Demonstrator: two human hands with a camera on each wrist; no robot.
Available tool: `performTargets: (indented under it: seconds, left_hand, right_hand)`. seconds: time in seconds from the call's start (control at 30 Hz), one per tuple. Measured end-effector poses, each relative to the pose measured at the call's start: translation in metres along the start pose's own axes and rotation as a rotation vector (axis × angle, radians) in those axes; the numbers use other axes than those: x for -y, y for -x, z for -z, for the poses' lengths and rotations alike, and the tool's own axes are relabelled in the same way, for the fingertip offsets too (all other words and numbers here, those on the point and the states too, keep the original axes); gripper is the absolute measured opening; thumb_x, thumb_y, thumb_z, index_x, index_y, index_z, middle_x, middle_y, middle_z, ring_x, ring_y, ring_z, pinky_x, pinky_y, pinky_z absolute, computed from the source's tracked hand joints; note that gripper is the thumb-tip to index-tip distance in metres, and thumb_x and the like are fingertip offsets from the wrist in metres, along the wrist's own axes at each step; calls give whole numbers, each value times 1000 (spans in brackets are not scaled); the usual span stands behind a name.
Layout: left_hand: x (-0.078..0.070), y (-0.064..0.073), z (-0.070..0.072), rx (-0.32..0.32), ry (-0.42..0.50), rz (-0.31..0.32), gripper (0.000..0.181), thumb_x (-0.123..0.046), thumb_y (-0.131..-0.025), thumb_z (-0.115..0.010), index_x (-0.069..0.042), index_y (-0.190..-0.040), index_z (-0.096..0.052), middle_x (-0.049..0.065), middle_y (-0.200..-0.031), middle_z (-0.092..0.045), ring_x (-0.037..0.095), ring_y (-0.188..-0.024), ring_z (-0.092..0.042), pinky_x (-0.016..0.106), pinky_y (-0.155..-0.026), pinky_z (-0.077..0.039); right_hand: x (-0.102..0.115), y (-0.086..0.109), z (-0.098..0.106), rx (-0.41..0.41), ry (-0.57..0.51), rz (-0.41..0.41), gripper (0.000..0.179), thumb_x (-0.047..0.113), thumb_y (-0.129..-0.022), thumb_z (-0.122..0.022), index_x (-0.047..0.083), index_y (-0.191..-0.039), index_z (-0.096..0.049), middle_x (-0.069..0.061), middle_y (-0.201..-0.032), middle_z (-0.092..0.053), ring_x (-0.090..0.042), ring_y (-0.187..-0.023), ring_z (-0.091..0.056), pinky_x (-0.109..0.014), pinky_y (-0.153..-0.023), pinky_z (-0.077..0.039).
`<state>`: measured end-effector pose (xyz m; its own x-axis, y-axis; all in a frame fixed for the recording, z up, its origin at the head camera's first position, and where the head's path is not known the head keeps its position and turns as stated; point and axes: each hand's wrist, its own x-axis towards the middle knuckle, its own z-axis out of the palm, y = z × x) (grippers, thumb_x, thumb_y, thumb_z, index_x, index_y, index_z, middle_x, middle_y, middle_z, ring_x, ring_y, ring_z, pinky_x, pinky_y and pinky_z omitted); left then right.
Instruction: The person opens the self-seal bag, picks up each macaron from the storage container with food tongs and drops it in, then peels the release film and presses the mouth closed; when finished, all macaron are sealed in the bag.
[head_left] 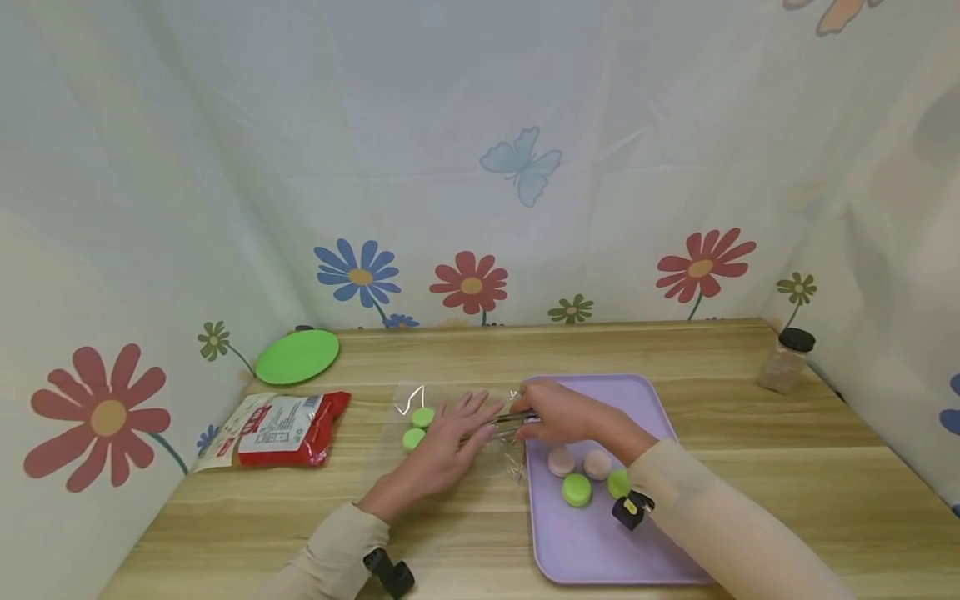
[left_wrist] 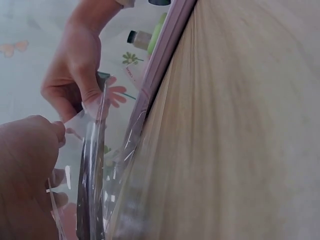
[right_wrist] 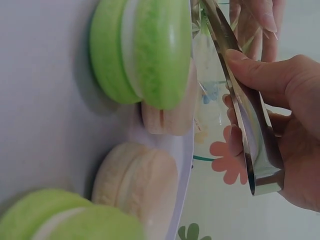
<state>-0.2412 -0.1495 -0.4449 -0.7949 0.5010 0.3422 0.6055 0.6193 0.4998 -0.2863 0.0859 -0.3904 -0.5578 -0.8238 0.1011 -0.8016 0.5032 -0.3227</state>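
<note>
My right hand (head_left: pixel 558 410) grips metal tongs (right_wrist: pixel 245 105), thumb on one arm and fingers around the other. The tongs point left into a clear plastic bag (left_wrist: pixel 115 185). My left hand (head_left: pixel 446 437) is over the bag, holding its film by the opening near the thumb. Green macarons (head_left: pixel 418 429) show at the bag's far left end. Under my right forearm, a lilac tray (head_left: pixel 592 550) bears two pale pink macarons (head_left: pixel 597 464) and two green macarons (head_left: pixel 577 490). The tong tips are hard to make out through the film.
A red and white packet (head_left: pixel 281 429) lies on the wooden table (head_left: pixel 457 542) at the left, with a green plate (head_left: pixel 298 357) behind it. At the back right stands a jar (head_left: pixel 787 360) with a black lid. Flower-printed cloth (head_left: pixel 525 225) hangs around the table.
</note>
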Motion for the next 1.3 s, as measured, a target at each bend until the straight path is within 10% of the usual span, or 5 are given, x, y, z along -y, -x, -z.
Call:
performTargets:
  seconds: [0.8,1.3]
  left_hand:
    - [1,0,0,21,4,33,48,-41,-109,-39,-21,-152,-46,12,-160,-31,35,-149,-21,70,-114,-7]
    - [0,0,4,9,7,52,47,-38,-108,-42,-18,-151,-48,10,-160,-30,34,-149,-19,70,-113,-7]
  right_hand:
    - [-2,-3,-4,-18,-33,9,31,20,-91,-75,2,-117,-73,-8,-91,-61,-20,-80,-53,-29,-68,-44]
    - [-15,48,11,-68,-77,-34,29,16,-91,-76,-2,-113,-72,3,-87,-58,-24,-79,-55,-26,-66,-45]
